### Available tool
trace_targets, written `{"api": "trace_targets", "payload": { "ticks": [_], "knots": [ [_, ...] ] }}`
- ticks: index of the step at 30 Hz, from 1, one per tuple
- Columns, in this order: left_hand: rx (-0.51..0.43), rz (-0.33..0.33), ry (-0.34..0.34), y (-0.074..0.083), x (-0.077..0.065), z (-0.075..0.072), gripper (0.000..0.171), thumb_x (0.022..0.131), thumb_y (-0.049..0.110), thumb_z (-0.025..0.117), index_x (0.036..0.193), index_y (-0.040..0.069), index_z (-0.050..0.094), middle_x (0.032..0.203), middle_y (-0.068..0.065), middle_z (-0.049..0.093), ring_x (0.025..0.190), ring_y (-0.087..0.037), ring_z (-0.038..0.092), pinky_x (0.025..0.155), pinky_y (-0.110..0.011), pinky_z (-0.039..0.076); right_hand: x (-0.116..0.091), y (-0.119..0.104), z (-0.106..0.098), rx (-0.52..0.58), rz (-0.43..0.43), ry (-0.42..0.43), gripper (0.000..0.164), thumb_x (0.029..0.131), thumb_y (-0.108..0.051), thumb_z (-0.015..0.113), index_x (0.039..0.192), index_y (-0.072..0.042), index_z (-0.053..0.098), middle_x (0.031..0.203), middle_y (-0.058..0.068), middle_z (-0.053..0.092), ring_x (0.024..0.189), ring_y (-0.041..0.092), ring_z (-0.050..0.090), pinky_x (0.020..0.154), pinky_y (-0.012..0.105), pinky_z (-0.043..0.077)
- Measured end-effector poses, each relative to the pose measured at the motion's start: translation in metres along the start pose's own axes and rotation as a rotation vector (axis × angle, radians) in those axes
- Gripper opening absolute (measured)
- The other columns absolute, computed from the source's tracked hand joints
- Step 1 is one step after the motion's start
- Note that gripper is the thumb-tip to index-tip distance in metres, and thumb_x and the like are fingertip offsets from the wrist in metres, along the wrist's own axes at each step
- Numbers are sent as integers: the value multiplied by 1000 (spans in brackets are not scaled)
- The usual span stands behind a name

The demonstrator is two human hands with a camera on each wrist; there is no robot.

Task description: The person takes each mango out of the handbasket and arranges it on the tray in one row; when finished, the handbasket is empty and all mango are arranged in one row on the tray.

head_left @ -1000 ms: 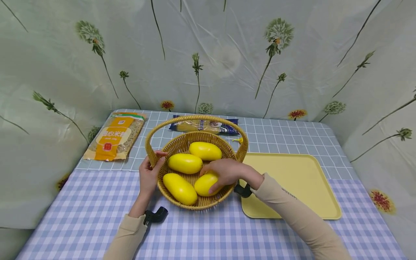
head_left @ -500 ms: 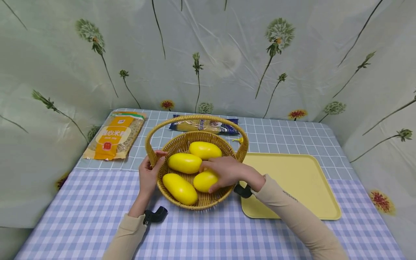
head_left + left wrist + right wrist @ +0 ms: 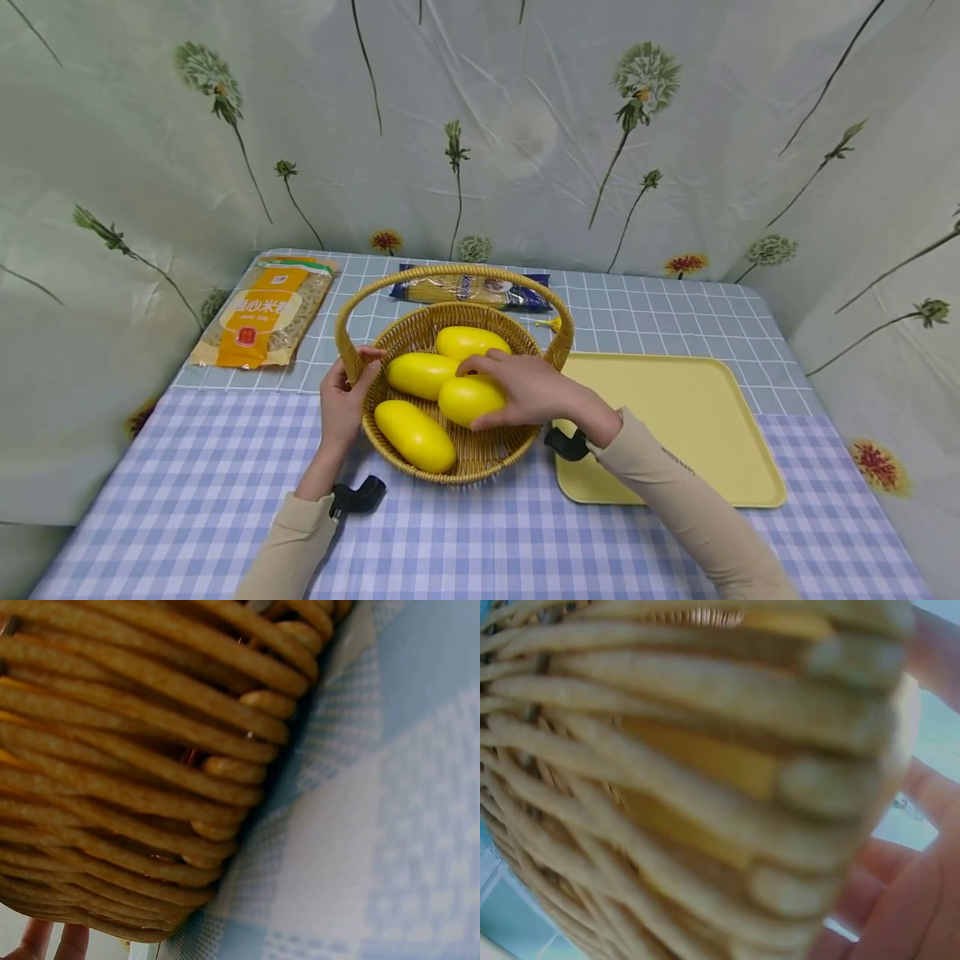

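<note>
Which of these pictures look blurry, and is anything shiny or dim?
Head view: fairly crisp, mild shine on the yellow ovals; left wrist: basket rather dim, checked cloth pale and soft; right wrist: basket blurred, colors washed out.

Head view downward; wrist views close on the basket point(image 3: 135, 780), probably sideways.

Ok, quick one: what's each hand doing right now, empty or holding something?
Left hand: holding the wicker basket at its side, by the handle's base.
Right hand: holding a yellow oval object, thumb and fingers around it.
</note>
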State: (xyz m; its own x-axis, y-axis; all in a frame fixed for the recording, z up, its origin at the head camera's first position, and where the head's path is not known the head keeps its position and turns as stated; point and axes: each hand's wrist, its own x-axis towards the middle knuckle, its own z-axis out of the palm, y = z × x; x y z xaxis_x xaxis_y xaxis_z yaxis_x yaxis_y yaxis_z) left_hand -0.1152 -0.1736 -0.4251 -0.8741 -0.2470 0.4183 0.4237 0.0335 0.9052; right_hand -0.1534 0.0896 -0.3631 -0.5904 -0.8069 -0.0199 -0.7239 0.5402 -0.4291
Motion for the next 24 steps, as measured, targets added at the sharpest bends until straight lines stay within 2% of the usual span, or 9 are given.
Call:
{"api": "trace_targets", "payload": {
  "ticks": [7, 14, 21, 24],
  "knots": [
    [10, -19, -2, 0, 0, 0, 19, 90, -10, 55, 107, -19, 56, 101, -35, 58, 98, -14, 59, 86, -22, 44, 1, -2, 3, 38, -11, 102, 64, 77, -58, 69, 129, -27, 50, 113, -7, 53, 88, 9, 51, 71, 29, 44],
    [4, -9, -3, -1, 0, -1, 18, 90, -12, 55, 106, -20, 55, 98, -21, 66, 97, -13, 59, 86, -22, 44, -4, -10, 4, 74, -15, 209, 66, 77, -60, 68, 129, -24, 49, 115, -6, 54, 89, 8, 52, 72, 28, 45],
    [-5, -18, -1, -23, 1, -7, 18, 90, -10, 56, 107, -16, 58, 99, -11, 68, 99, -14, 59, 87, -23, 43, -13, -17, 4, 162, 0, 329, 68, 77, -55, 72, 130, -20, 49, 118, -4, 52, 99, 11, 52, 82, 31, 46],
    [-9, -13, 4, -27, 1, -8, 18, 91, -6, 58, 107, -14, 59, 99, -8, 68, 99, -15, 59, 87, -24, 43, -19, -18, 4, 213, 3, 374, 68, 77, -51, 74, 131, -21, 47, 123, -4, 51, 101, 13, 50, 84, 33, 47]
  ]
}}
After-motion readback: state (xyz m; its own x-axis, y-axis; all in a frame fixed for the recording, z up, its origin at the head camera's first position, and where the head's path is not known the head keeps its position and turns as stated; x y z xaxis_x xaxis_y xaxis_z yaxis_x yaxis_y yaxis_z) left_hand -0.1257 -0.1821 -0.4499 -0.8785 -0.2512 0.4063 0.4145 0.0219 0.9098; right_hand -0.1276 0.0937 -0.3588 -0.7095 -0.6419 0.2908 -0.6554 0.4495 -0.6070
